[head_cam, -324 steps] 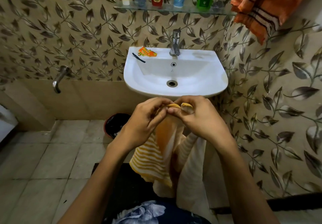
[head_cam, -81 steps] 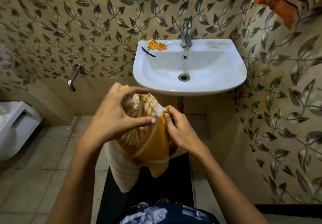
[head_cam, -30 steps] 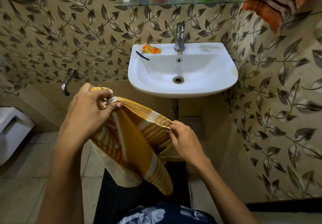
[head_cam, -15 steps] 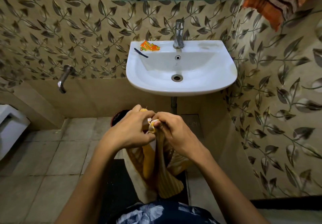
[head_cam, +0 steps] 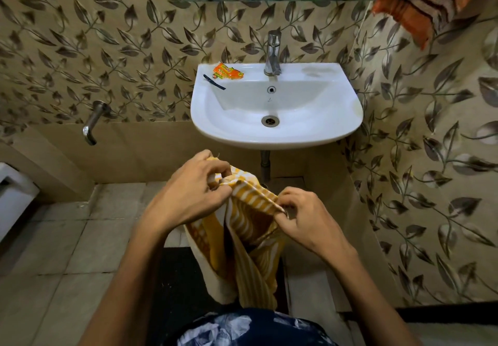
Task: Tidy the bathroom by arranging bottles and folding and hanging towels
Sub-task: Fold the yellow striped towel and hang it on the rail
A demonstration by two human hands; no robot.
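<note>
**Below the sink, a towel mid-fold**

Below the sink (head_cam: pixel 277 133), the yellow striped towel (head_cam: pixel 242 238) hangs in the air, its top edge pinched by the left hand (head_cam: pixel 188 195) and right hand (head_cam: pixel 307 219). Uneven corners would likely skew the fold; a slipped pinch drops it onto the floor (head_cam: pixel 67 238).

Two bare forearms reach in from the bottom edge, with no sleeve showing on either up to where the frame cuts them off. The left hand (head_cam: pixel 192 189) and right hand (head_cam: pixel 304 219) wear nothing — no ring, watch or band shows on fingers or wrists. Low at centre lies a garment (head_cam: pixel 250 329) — dark navy cloth printed with large pale, whitish-grey flowers.
</note>
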